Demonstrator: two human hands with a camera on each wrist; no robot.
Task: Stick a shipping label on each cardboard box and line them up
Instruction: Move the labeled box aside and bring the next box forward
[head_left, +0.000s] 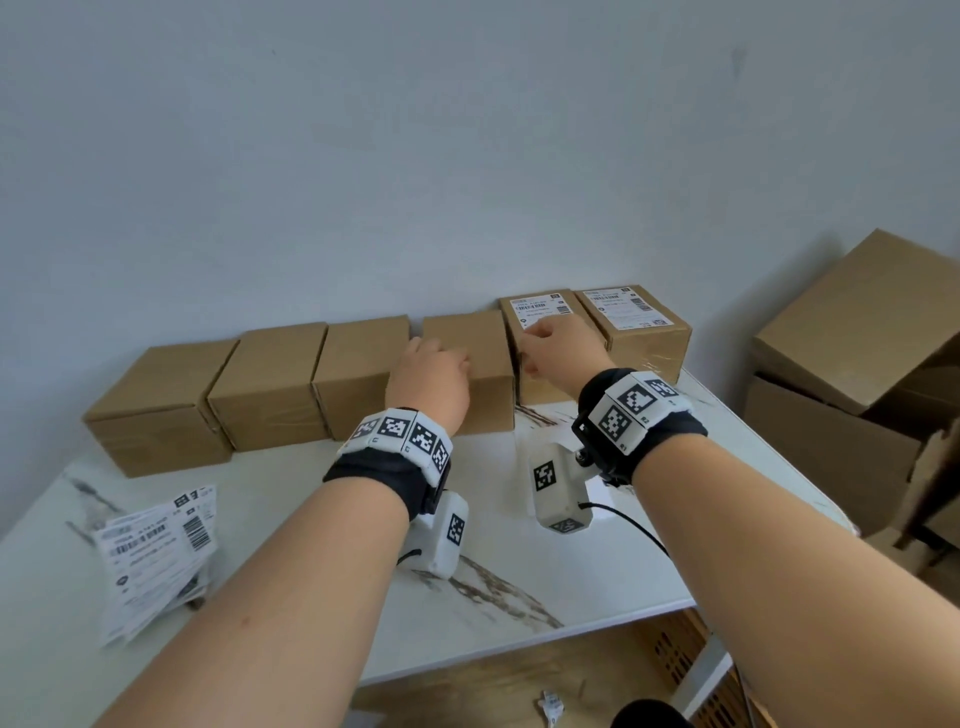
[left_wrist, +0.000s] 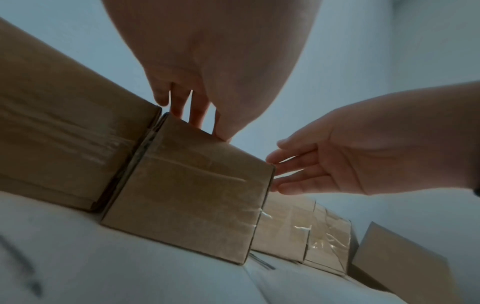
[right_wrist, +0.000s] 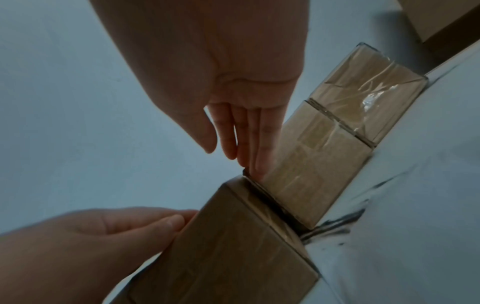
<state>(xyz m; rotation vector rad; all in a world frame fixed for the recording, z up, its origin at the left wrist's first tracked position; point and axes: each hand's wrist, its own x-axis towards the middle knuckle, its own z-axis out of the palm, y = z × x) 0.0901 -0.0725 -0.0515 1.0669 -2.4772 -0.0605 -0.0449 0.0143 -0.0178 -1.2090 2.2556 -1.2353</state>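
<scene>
head: forearms nearest; loose labels near-left on table; six boxes in a row by wall, two rightmost labelled.
left wrist: left hand fingers straight on unlabelled box top.
right wrist: right hand fingers straight, touching labelled box, gripping nothing.

Head view: high, looking forward and down over table toward wall. Wrist views: low, close under each palm, looking up along fingers. All three share unlabelled box.
</scene>
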